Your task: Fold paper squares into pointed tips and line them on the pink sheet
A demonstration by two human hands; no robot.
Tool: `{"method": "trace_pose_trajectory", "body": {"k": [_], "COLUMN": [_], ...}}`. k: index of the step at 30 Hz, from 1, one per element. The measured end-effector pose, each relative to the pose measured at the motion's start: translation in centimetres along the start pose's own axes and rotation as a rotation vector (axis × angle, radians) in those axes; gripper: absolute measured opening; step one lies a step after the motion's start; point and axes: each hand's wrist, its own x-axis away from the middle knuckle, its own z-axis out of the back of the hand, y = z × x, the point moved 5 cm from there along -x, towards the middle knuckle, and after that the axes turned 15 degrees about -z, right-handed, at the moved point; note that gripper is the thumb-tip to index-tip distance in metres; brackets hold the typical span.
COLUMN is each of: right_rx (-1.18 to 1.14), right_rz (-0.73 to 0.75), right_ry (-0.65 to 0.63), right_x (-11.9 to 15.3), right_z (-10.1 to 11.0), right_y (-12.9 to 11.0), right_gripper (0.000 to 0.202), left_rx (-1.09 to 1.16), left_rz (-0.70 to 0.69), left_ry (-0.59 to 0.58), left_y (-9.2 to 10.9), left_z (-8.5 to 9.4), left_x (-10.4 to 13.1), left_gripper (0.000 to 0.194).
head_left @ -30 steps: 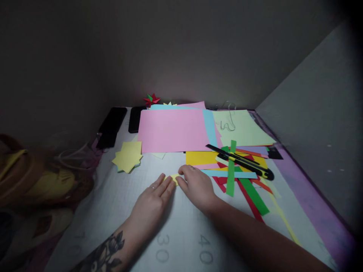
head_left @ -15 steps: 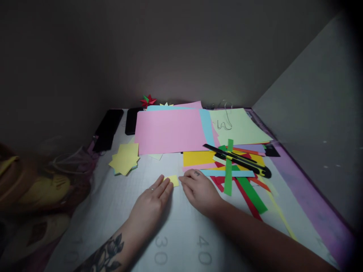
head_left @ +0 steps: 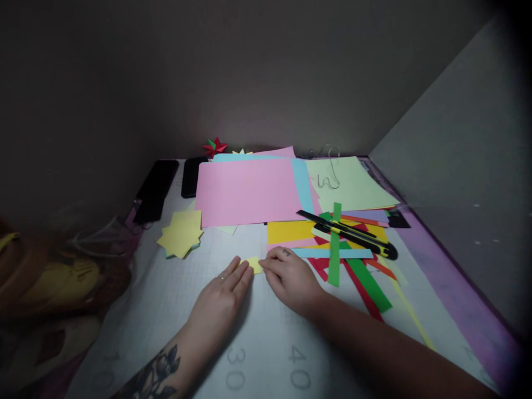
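A small piece of yellow paper [head_left: 254, 265] lies on the gridded white mat [head_left: 266, 332], between my two hands. My left hand [head_left: 222, 296] rests with its fingers stretched out flat, the fingertips pressing on the paper's left part and covering it. At the paper's right edge is my right hand [head_left: 294, 280], thumb and fingers closed in a pinch whose tips touch the paper's edge. How much paper lies inside that pinch is hidden by the fingers.
On the left lies a stack of yellow paper squares [head_left: 181, 234]. Two black phones [head_left: 158, 180] sit behind it. Pink sheets [head_left: 245, 191] and pale green sheets [head_left: 353, 183] lie at the back. A utility knife [head_left: 353, 237] rests on coloured paper strips [head_left: 374, 285] to the right.
My right fingertips have moved slightly left and now meet the yellow paper's right edge. My left hand stays in place on the paper. The view has shifted slightly.
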Motion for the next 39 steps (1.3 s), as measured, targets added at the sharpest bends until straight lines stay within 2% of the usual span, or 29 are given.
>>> {"method": "trace_pose_trajectory", "body": {"k": [18,23,28,35,39], "right_rx": [-0.051,-0.029,0.006,0.171,0.263], "right_rz": [-0.037,-0.035,-0.025,0.176,0.205], "right_ry": [-0.017,-0.024,-0.015,-0.005,-0.003], "right_x": [-0.1,-0.1,0.1,1.5,1.7], "right_z": [0.0,0.0,0.0,-0.3,-0.6], "right_y": [0.0,0.0,-0.1,-1.9,-2.1], "right_gripper": [0.027,0.026,0.026,0.027,0.027], "left_rx": [-0.001,0.016,-0.025,-0.028,-0.037], "left_rz": [0.029,0.014,0.011,0.021,0.036], "left_ry": [-0.046,-0.05,-0.121,-0.211,-0.224], "left_y": [0.0,0.0,-0.2,-0.3,-0.2], "left_z": [0.1,0.1,-0.1,-0.1,0.1], "left_x": [-0.2,-0.4,-0.6,-0.6,-0.2], "left_gripper": [0.055,0.049,0.047,0.045,0.048]}}
